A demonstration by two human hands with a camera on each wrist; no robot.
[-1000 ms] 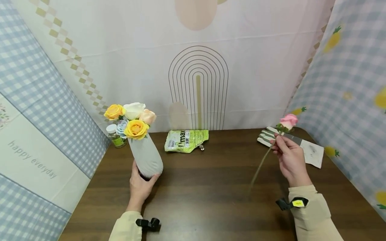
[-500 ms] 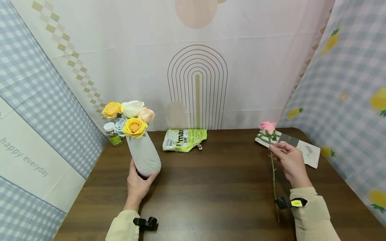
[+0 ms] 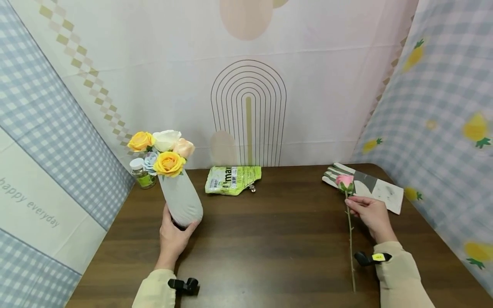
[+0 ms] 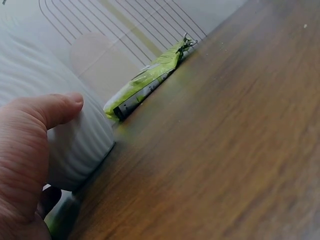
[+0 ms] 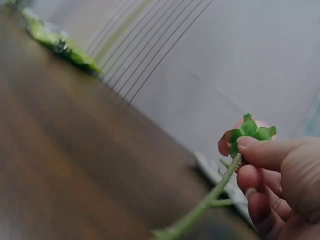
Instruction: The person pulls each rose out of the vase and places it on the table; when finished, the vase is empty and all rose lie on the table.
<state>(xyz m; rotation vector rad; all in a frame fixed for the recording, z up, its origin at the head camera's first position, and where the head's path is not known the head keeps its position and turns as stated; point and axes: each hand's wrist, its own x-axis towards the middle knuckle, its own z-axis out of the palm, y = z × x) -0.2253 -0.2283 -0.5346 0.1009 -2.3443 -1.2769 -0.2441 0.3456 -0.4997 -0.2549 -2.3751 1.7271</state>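
In the head view a white ribbed vase (image 3: 180, 199) stands on the left of the table, holding several roses: two yellow (image 3: 169, 164), one white, one peach and one blue. My left hand (image 3: 172, 239) grips the vase low down; in the left wrist view its thumb (image 4: 65, 107) lies across the ribbed side. On the right, my right hand (image 3: 370, 216) pinches a pink rose (image 3: 344, 182) by the stem just under the bloom. The stem (image 3: 351, 248) points down toward the table's front edge. In the right wrist view the thumb and fingers hold it below the green sepals (image 5: 250, 131).
A crumpled green and white pouch (image 3: 233, 180) lies at the back middle of the brown table (image 3: 269, 239). Behind the vase is a small white-lidded jar (image 3: 142, 173). A white and grey glove (image 3: 379, 190) lies at the back right. Patterned cloth hangs around.
The pink rose has come down and toward me; its stem swung from slanting left to hanging nearly straight down. My left hand stays on the vase. The view has shifted slightly.
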